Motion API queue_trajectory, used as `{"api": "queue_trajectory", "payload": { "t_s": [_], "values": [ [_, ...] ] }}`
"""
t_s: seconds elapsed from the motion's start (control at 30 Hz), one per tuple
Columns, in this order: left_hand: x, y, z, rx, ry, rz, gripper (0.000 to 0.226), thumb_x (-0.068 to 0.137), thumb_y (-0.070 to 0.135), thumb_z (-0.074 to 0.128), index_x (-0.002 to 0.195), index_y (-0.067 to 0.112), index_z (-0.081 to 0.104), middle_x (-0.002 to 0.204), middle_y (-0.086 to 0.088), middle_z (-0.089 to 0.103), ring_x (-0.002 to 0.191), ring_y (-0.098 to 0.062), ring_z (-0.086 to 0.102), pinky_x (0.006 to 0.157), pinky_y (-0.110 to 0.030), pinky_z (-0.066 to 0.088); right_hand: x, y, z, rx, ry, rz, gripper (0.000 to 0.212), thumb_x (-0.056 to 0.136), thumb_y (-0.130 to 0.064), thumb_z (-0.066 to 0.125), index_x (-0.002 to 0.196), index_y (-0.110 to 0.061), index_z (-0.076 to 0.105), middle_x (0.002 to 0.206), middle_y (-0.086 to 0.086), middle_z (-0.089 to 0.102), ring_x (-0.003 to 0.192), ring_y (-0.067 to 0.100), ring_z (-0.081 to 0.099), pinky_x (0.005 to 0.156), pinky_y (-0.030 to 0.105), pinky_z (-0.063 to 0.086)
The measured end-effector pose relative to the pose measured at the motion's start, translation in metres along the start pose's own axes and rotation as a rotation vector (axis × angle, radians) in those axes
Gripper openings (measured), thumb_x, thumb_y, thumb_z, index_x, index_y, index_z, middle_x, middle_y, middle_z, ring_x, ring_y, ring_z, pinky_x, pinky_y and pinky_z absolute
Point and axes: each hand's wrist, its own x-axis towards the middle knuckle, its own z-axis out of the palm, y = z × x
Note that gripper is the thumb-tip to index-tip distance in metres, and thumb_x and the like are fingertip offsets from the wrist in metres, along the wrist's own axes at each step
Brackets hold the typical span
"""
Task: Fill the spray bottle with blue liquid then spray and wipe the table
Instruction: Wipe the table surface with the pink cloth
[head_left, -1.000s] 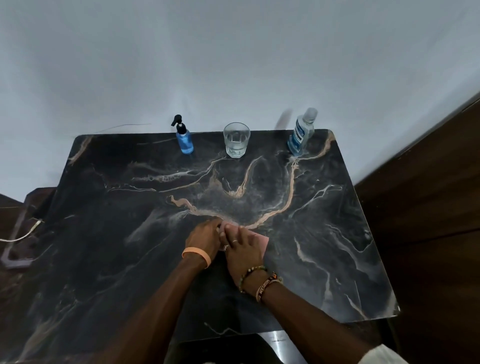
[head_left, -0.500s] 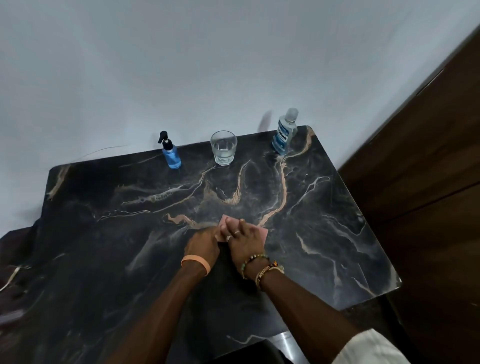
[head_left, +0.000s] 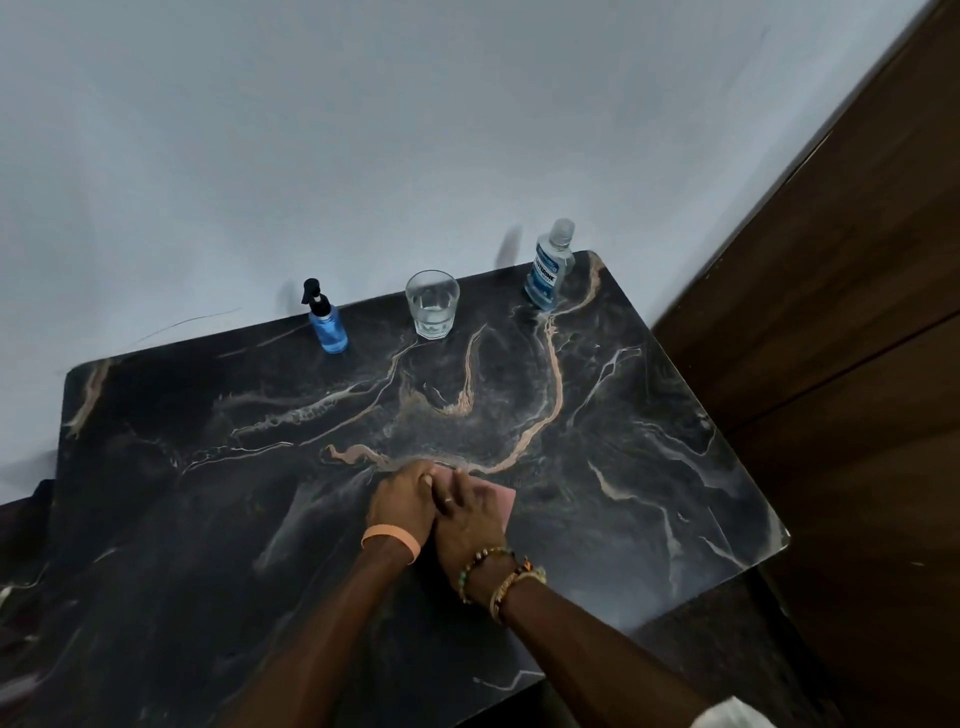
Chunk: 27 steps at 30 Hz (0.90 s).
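Two hands met on a pink cloth (head_left: 505, 501) near the middle of the black marble table (head_left: 208, 493). The right hand (head_left: 470, 512) pressed it flat with straight fingers; the left hand (head_left: 402, 501) lay alongside at 9 o'clock, its grip impossible to tell. From the cloth, a blue-filled spray bottle (head_left: 327, 325) stood at 11 o'clock, a water glass (head_left: 432, 305) at 12 and a Listerine bottle (head_left: 549, 270) at 1.

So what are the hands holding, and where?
The pink cloth: right hand presses flat on its middle, left hand covers its left end; whether that is a grip cannot be told.
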Motion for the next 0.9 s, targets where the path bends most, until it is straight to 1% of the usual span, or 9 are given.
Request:
{"api": "queue_trajectory", "payload": {
  "t_s": [0.13, 0.33, 0.4, 0.47, 0.57, 0.67, 0.73, 0.83, 0.9],
  "values": [
    [0.01, -0.005, -0.005, -0.063, 0.09, -0.028, 0.026, 0.095, 0.006, 0.048, 0.109, 0.009, 0.07, 0.111, -0.013, 0.07, 0.105, -0.032, 0.063, 0.09, -0.038, 0.048, 0.037, 0.015, -0.023, -0.115, -0.006, -0.022, 0.058, 0.101, -0.037, 0.036, 0.154, -0.029, 0.014, 0.163, -0.001, 0.005, 0.148, 0.036, 0.002, 0.112, 0.053, 0.021],
    [0.018, -0.011, -0.011, -0.069, 0.107, -0.009, 0.028, 0.097, 0.01, 0.051, 0.12, 0.007, 0.067, 0.118, -0.013, 0.069, 0.11, -0.031, 0.063, 0.094, -0.036, 0.047, 0.023, 0.026, -0.02, 0.09, 0.041, 0.22, 0.057, 0.103, -0.028, 0.029, 0.156, -0.027, 0.007, 0.164, -0.002, -0.001, 0.148, 0.037, 0.0, 0.112, 0.056, 0.018],
    [0.019, -0.014, -0.012, -0.083, 0.1, -0.03, 0.028, 0.097, 0.011, 0.05, 0.121, 0.008, 0.066, 0.119, -0.013, 0.068, 0.111, -0.03, 0.062, 0.095, -0.036, 0.047, 0.008, 0.008, -0.006, 0.046, 0.046, 0.162, 0.06, 0.102, -0.029, 0.032, 0.156, -0.023, 0.006, 0.164, 0.002, -0.005, 0.147, 0.038, -0.003, 0.111, 0.06, 0.016],
    [0.02, -0.017, -0.015, -0.119, 0.102, -0.08, 0.029, 0.098, 0.012, 0.05, 0.121, 0.009, 0.066, 0.121, -0.012, 0.068, 0.113, -0.029, 0.062, 0.097, -0.036, 0.046, 0.001, -0.015, 0.007, -0.036, 0.012, 0.008, 0.062, 0.102, -0.034, 0.035, 0.157, -0.023, 0.007, 0.163, 0.005, -0.009, 0.147, 0.038, -0.009, 0.111, 0.064, 0.012],
    [0.019, -0.027, -0.022, -0.138, 0.156, -0.112, 0.028, 0.098, 0.012, 0.049, 0.119, 0.01, 0.067, 0.119, -0.011, 0.069, 0.111, -0.028, 0.063, 0.097, -0.032, 0.045, 0.021, -0.031, -0.001, -0.063, -0.019, -0.113, 0.059, 0.102, -0.038, 0.035, 0.156, -0.024, 0.014, 0.163, 0.006, -0.006, 0.148, 0.037, -0.011, 0.113, 0.065, 0.005],
    [0.022, -0.038, -0.033, -0.142, 0.239, -0.134, 0.025, 0.097, 0.01, 0.049, 0.11, 0.013, 0.07, 0.111, -0.008, 0.072, 0.103, -0.026, 0.065, 0.089, -0.027, 0.043, 0.058, -0.03, -0.026, -0.157, 0.02, -0.192, 0.057, 0.101, -0.036, 0.038, 0.154, -0.024, 0.021, 0.163, 0.004, 0.005, 0.149, 0.033, -0.001, 0.113, 0.057, 0.017],
    [0.026, -0.044, -0.039, -0.145, 0.268, -0.141, 0.026, 0.097, 0.009, 0.05, 0.112, 0.013, 0.07, 0.111, -0.008, 0.072, 0.103, -0.026, 0.064, 0.089, -0.028, 0.043, 0.081, -0.023, -0.043, -0.217, 0.029, -0.254, 0.057, 0.101, -0.034, 0.04, 0.154, -0.025, 0.02, 0.163, 0.003, 0.006, 0.149, 0.032, 0.004, 0.112, 0.053, 0.022],
    [0.033, -0.041, -0.042, -0.116, 0.247, -0.082, 0.029, 0.095, 0.006, 0.051, 0.117, 0.011, 0.069, 0.114, -0.01, 0.071, 0.105, -0.028, 0.063, 0.093, -0.028, 0.042, 0.105, -0.008, -0.065, -0.233, -0.002, -0.269, 0.056, 0.102, -0.039, 0.034, 0.154, -0.028, 0.018, 0.163, -0.001, 0.007, 0.149, 0.03, 0.008, 0.115, 0.048, 0.021],
    [0.038, -0.035, -0.04, -0.114, 0.224, -0.024, 0.03, 0.094, 0.004, 0.051, 0.116, 0.012, 0.069, 0.114, -0.007, 0.071, 0.106, -0.025, 0.063, 0.095, -0.02, 0.033, 0.112, 0.006, -0.072, -0.161, -0.011, -0.179, 0.058, 0.101, -0.04, 0.035, 0.155, -0.029, 0.016, 0.163, -0.005, 0.007, 0.148, 0.029, 0.008, 0.117, 0.046, 0.02]
  ]
}}
